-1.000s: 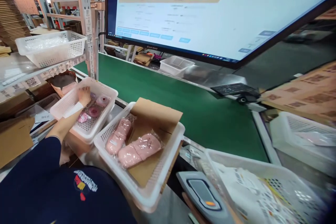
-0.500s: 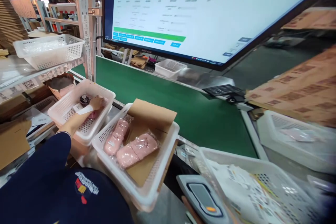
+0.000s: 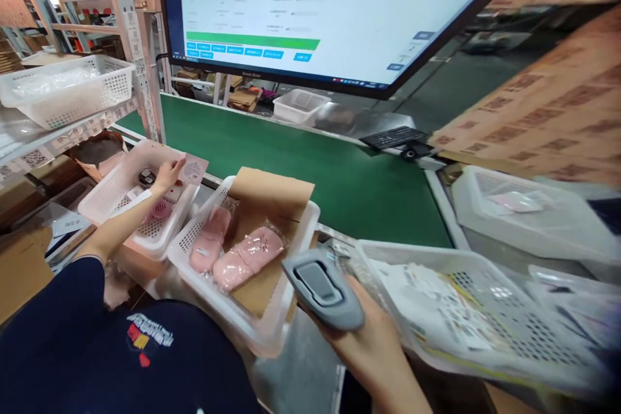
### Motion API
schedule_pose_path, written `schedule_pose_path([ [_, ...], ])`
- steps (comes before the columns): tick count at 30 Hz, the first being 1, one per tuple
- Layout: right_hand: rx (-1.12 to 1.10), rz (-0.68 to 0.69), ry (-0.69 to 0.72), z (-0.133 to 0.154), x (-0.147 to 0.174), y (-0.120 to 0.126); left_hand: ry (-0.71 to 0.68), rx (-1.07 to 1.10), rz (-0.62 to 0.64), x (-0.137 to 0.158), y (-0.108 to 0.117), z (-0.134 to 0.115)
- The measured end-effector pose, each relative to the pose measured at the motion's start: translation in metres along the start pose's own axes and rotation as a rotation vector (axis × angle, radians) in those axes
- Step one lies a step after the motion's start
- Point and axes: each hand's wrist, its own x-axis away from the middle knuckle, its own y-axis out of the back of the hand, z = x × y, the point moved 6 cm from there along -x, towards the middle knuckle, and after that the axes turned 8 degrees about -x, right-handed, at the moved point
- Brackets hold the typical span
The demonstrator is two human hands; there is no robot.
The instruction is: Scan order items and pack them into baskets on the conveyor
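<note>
My left hand [image 3: 167,177] is over the left white basket [image 3: 162,247], its fingers closed on the edge of a flat pale pink package [image 3: 195,169] with small print. Beneath that hand lie a round dark item [image 3: 147,176] with a label and a round pink item [image 3: 162,208]. My right hand [image 3: 366,317] grips a grey handheld barcode scanner [image 3: 323,288]; its fingers are mostly hidden under the scanner body. The scanner is beside the middle basket [image 3: 264,334], which holds pink plastic-wrapped items [image 3: 248,259] on cardboard.
A green conveyor belt [image 3: 291,171] runs behind the baskets, under a large monitor [image 3: 291,13]. To the right stands a basket of white printed packets [image 3: 431,297]. A keyboard [image 3: 395,137] sits at the back. On the left shelf is another white basket [image 3: 72,97].
My left hand has lifted the pale pink package up from inside the left basket. The scanner, lower down before, is now raised in my right hand. The view has shifted slightly.
</note>
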Motion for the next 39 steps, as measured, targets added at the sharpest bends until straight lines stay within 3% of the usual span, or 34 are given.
schedule_pose_path([
  [3, 0.017, 0.041, 0.077, 0.022, -0.016, -0.012, 0.001, 0.065, 0.106, 0.022, -0.027, -0.015],
  [7, 0.077, 0.143, 0.07, 0.04, -0.023, -0.036, -0.032, 0.183, 0.242, 0.059, -0.066, -0.037],
  [14, 0.194, 0.208, -0.039, 0.032, -0.01, -0.049, -0.099, 0.379, 0.402, 0.099, -0.107, -0.056],
  [22, 0.13, 0.185, -0.072, 0.024, 0.002, -0.043, -0.073, 0.324, 0.458, 0.105, -0.114, -0.047],
  [27, 0.067, 0.163, -0.031, 0.006, 0.012, -0.033, 0.031, 0.129, 0.594, 0.129, -0.124, -0.013],
  [30, 0.053, 0.158, -0.006, -0.013, 0.017, -0.028, -0.155, -0.181, 0.735, 0.15, -0.127, 0.001],
  [32, 0.047, 0.145, -0.014, -0.021, 0.02, -0.025, -0.345, -0.399, 0.765, 0.155, -0.119, 0.003],
  [34, 0.036, 0.124, -0.049, -0.025, 0.022, -0.024, -0.411, -0.549, 0.675, 0.14, -0.097, 0.004],
  [39, 0.014, 0.109, -0.115, -0.028, 0.026, -0.024, -0.109, -0.755, 0.211, 0.064, 0.011, 0.029],
])
